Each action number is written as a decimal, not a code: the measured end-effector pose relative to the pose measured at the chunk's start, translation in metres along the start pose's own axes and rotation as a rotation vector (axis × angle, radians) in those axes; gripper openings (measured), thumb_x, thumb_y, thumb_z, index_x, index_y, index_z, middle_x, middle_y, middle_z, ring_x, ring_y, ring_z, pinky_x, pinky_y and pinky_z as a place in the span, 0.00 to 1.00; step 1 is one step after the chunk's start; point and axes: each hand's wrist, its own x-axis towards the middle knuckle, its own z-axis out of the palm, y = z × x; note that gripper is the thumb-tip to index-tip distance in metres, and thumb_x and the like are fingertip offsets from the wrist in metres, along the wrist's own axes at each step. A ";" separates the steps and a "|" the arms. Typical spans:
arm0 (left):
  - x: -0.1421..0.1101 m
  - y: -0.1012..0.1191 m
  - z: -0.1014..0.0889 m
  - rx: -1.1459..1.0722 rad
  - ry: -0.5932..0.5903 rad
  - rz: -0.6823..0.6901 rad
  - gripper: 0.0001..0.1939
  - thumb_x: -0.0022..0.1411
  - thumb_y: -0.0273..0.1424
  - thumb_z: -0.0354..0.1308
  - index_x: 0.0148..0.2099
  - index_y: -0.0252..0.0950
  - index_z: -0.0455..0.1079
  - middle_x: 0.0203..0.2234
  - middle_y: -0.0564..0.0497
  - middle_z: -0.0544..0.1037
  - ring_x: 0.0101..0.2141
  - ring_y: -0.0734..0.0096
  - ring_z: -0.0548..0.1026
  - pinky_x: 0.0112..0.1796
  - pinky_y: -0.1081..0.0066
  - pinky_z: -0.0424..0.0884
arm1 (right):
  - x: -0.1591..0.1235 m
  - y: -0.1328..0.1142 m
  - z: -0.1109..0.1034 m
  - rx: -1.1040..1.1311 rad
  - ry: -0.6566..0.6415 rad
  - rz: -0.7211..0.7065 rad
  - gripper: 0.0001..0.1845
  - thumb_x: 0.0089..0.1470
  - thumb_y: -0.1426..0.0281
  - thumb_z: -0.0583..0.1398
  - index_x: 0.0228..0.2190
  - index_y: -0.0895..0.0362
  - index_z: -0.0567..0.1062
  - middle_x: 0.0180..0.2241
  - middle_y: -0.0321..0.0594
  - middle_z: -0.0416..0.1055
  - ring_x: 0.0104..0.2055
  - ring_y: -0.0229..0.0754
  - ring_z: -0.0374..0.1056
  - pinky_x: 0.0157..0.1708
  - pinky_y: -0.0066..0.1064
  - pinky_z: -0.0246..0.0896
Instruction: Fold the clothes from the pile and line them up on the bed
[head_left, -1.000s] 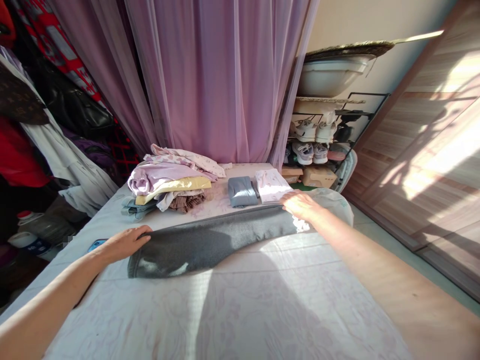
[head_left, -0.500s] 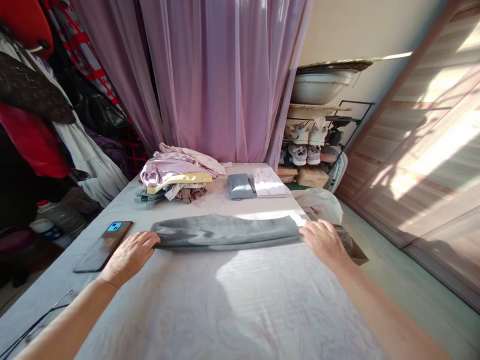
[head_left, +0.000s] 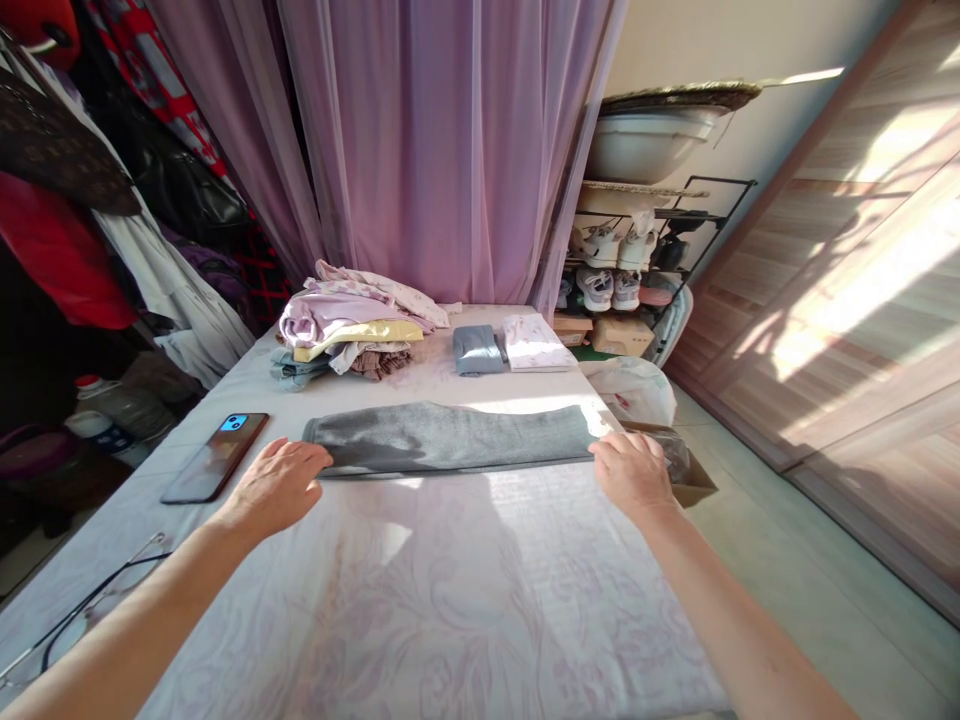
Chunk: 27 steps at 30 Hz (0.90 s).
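A pair of dark grey trousers (head_left: pixel 450 440), folded into a long strip, lies flat across the bed. At its left end, my left hand (head_left: pixel 281 485) has its fingers closed on the near corner. My right hand (head_left: pixel 634 470) pinches the near corner at the opposite end. Sunlight falls on part of the cloth. Beyond the strip are a small folded grey garment (head_left: pixel 478 350) and a folded white patterned garment (head_left: pixel 538 342), side by side. A loose pile of clothes (head_left: pixel 352 320) sits at the far left of the bed.
A phone (head_left: pixel 217 458) rests face down left of my left hand. Eyeglasses (head_left: pixel 90 600) lie near my left forearm. A purple curtain (head_left: pixel 420 150) hangs behind the bed (head_left: pixel 465 590). Right of it stand a shoe rack (head_left: pixel 675 225) and an open cardboard box (head_left: pixel 694 480).
The trousers now lie flatter, their near edge drawn straight. My left hand has shifted slightly inward along that edge. My view has tilted down a little.
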 end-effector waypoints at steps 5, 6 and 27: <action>0.027 0.059 0.002 -0.067 -0.002 0.135 0.23 0.65 0.32 0.45 0.58 0.43 0.72 0.55 0.48 0.76 0.57 0.58 0.71 0.61 0.55 0.58 | 0.010 -0.050 0.000 0.201 -0.001 -0.104 0.14 0.60 0.72 0.54 0.37 0.51 0.81 0.39 0.40 0.77 0.42 0.45 0.66 0.46 0.36 0.55; 0.033 0.068 0.009 -0.086 -0.015 0.177 0.23 0.66 0.34 0.45 0.60 0.44 0.70 0.58 0.49 0.74 0.59 0.57 0.69 0.62 0.54 0.57 | 0.011 -0.058 0.003 0.244 -0.030 -0.139 0.15 0.61 0.72 0.54 0.37 0.51 0.81 0.39 0.40 0.77 0.42 0.45 0.67 0.45 0.35 0.57; 0.117 0.109 0.045 -0.225 0.037 0.108 0.31 0.70 0.47 0.41 0.66 0.37 0.63 0.66 0.43 0.62 0.66 0.52 0.56 0.65 0.51 0.52 | 0.060 -0.103 0.024 0.456 -0.128 -0.015 0.17 0.61 0.68 0.54 0.47 0.52 0.79 0.51 0.43 0.75 0.54 0.46 0.69 0.55 0.38 0.61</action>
